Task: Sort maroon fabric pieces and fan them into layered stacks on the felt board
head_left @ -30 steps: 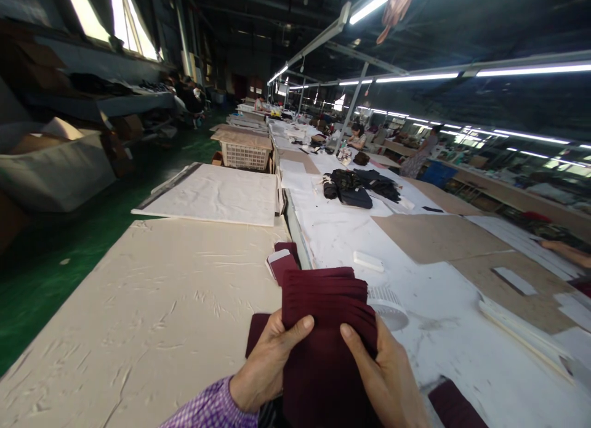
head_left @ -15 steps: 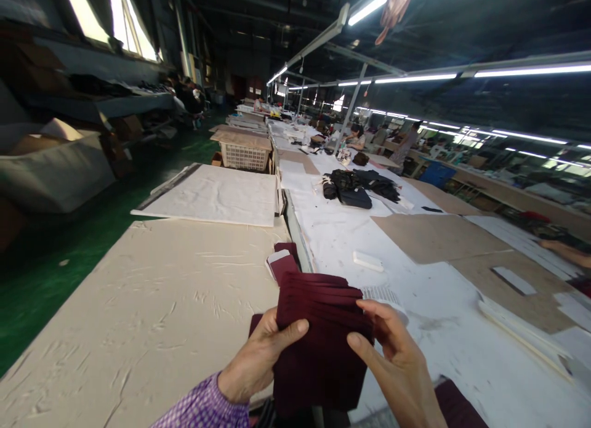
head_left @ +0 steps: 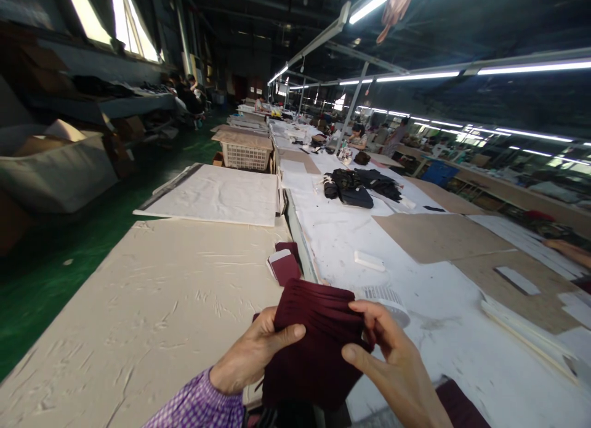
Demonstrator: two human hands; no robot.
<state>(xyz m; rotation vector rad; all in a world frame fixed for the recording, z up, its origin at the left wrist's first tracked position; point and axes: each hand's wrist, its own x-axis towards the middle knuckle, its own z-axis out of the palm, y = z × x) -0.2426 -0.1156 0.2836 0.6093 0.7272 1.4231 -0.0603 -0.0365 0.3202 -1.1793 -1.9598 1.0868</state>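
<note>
A stack of dark maroon ribbed fabric pieces (head_left: 314,335) is held up in front of me over the near table edge. My left hand (head_left: 252,357) grips its left side with the thumb lying across the front. My right hand (head_left: 392,360) holds the right side, fingers curled at the upper corner and thumb pointing at the cloth. A purple checked sleeve (head_left: 198,406) covers my left wrist. More maroon pieces (head_left: 285,265) lie on the table just beyond the stack.
A beige covered table (head_left: 152,311) spreads to the left, a white one (head_left: 443,342) to the right with a small white fan (head_left: 385,295), a white block (head_left: 369,260), brown card (head_left: 438,234) and dark garments (head_left: 357,188). People work far down the line.
The maroon stack has come lower and nearer to me. My right hand shifted from flat along its side to curling its fingers over the upper right corner.
</note>
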